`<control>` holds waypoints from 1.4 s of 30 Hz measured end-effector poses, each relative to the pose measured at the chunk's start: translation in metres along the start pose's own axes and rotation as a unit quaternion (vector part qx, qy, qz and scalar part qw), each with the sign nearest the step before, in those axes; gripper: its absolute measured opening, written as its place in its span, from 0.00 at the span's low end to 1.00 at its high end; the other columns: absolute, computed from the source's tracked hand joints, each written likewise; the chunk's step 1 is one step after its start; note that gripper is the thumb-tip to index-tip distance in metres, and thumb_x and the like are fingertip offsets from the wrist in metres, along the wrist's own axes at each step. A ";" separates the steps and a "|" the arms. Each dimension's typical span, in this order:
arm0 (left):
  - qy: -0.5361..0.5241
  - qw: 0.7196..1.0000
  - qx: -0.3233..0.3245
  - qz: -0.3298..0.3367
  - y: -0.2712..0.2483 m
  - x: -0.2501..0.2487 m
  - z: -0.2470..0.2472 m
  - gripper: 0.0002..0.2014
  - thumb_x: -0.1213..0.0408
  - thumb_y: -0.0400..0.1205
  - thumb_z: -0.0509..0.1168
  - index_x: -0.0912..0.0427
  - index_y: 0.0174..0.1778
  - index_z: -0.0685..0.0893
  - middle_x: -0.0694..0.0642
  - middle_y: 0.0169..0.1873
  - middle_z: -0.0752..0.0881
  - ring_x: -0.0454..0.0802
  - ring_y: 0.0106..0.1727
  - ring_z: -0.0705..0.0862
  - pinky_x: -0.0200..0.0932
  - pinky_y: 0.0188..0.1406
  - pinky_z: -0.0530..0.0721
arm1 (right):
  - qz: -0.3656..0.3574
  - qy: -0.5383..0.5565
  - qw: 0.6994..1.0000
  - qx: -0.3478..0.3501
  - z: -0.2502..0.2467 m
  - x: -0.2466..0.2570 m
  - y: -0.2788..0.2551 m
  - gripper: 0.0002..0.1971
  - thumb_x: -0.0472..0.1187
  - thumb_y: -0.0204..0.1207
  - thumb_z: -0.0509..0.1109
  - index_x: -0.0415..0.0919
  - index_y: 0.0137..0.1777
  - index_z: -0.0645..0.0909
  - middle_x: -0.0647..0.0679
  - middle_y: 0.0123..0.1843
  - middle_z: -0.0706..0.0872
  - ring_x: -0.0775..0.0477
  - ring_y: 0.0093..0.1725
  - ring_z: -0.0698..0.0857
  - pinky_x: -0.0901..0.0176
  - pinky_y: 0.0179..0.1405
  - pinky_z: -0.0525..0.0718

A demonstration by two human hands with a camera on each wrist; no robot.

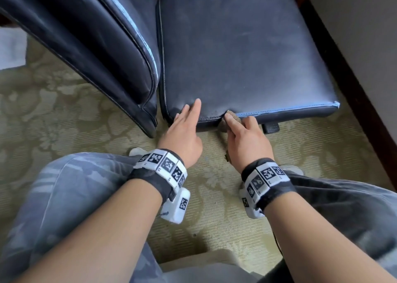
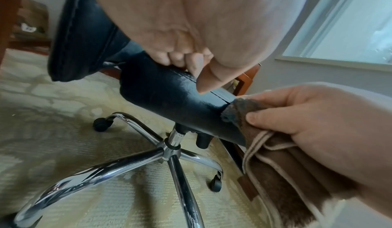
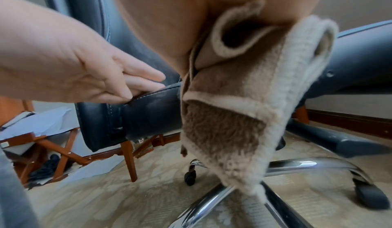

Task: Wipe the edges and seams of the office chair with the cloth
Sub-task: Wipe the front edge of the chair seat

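Observation:
The office chair has a dark blue leather seat and a backrest standing to its left. My left hand rests with straight fingers on the seat's near left corner, its thumb against the seat's side. My right hand grips a folded brown cloth with a pale border and presses it onto the stitched seam along the seat's near edge. In the right wrist view the rest of the cloth hangs down below the hand, beside the seat's side.
Under the seat spreads a chrome star base with black casters on patterned beige carpet. A black lever sticks out below the near edge. A dark wooden skirting board runs along the right. My knees in grey trousers are close in front.

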State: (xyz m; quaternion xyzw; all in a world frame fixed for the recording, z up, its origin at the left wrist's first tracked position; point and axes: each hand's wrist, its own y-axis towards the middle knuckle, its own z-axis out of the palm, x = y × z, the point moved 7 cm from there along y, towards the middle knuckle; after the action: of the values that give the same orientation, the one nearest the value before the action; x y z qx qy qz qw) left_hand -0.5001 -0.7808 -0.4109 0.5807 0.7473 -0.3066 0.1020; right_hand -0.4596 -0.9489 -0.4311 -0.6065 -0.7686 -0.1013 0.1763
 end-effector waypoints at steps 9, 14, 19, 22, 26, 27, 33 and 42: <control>-0.028 0.999 -0.007 0.019 0.000 0.008 -0.003 0.45 0.76 0.85 0.52 0.43 0.93 0.37 0.47 0.93 0.52 0.53 0.93 0.54 0.55 0.89 0.61 | -0.078 0.035 0.996 -0.021 0.019 0.060 0.002 0.16 0.41 0.84 0.65 0.50 0.70 0.80 0.45 0.51 0.77 0.35 0.36 0.81 0.55 0.30 0.74; -0.004 1.000 -0.011 -0.005 -0.002 0.006 -0.001 0.45 0.74 0.86 0.53 0.39 0.92 0.36 0.45 0.93 0.45 0.51 0.93 0.48 0.56 0.87 0.61 | -0.043 0.030 0.998 -0.027 0.015 0.038 0.004 0.21 0.43 0.86 0.63 0.57 0.77 0.78 0.44 0.58 0.79 0.35 0.45 0.85 0.48 0.40 0.87; -0.020 1.000 -0.001 -0.008 -0.001 0.008 0.002 0.45 0.75 0.85 0.52 0.40 0.92 0.36 0.44 0.93 0.45 0.52 0.94 0.47 0.59 0.88 0.60 | -0.037 0.047 0.998 -0.006 0.014 0.053 0.003 0.20 0.43 0.87 0.61 0.53 0.77 0.76 0.45 0.61 0.78 0.35 0.47 0.85 0.48 0.44 0.87; -0.030 0.999 0.009 -0.016 -0.001 0.009 0.000 0.44 0.73 0.86 0.50 0.39 0.92 0.35 0.44 0.93 0.44 0.52 0.94 0.46 0.57 0.89 0.55 | -0.075 0.048 0.995 0.046 0.025 0.075 0.001 0.21 0.42 0.83 0.65 0.54 0.75 0.74 0.48 0.56 0.74 0.40 0.43 0.83 0.48 0.42 0.87; -0.027 0.999 0.003 -0.026 0.002 0.012 -0.005 0.44 0.74 0.86 0.51 0.40 0.92 0.37 0.45 0.93 0.44 0.52 0.94 0.46 0.55 0.89 0.54 | -0.075 0.028 0.996 0.027 0.024 0.071 0.004 0.23 0.40 0.83 0.65 0.55 0.77 0.75 0.48 0.56 0.76 0.40 0.44 0.84 0.54 0.39 0.83; -0.028 0.999 -0.004 -0.017 0.003 0.012 -0.005 0.45 0.76 0.85 0.51 0.40 0.93 0.38 0.45 0.93 0.44 0.51 0.93 0.45 0.54 0.91 0.52 | -0.068 0.029 0.997 0.015 0.022 0.063 0.004 0.23 0.40 0.84 0.64 0.56 0.78 0.75 0.47 0.59 0.77 0.39 0.45 0.85 0.54 0.40 0.83; 0.062 0.995 -0.032 0.066 0.005 0.004 0.012 0.48 0.76 0.83 0.58 0.40 0.93 0.42 0.50 0.92 0.33 0.47 0.91 0.30 0.48 0.90 0.32 | 0.022 0.058 0.998 -0.012 0.001 0.004 0.001 0.22 0.44 0.90 0.59 0.58 0.81 0.75 0.49 0.62 0.78 0.40 0.52 0.86 0.54 0.49 0.84; 0.105 0.993 -0.025 0.038 0.006 0.002 0.018 0.50 0.70 0.81 0.62 0.30 0.91 0.42 0.53 0.90 0.28 0.50 0.91 0.28 0.50 0.89 0.30 | -0.023 0.059 0.998 -0.005 0.007 0.022 0.003 0.20 0.44 0.88 0.60 0.55 0.77 0.78 0.46 0.59 0.78 0.35 0.45 0.85 0.46 0.39 0.86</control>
State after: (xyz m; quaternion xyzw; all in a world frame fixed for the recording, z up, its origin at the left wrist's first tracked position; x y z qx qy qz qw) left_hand -0.4991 -0.7890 -0.4282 0.6351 0.7387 -0.2204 0.0490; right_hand -0.4624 -0.9263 -0.4290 -0.5824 -0.7703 -0.1444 0.2159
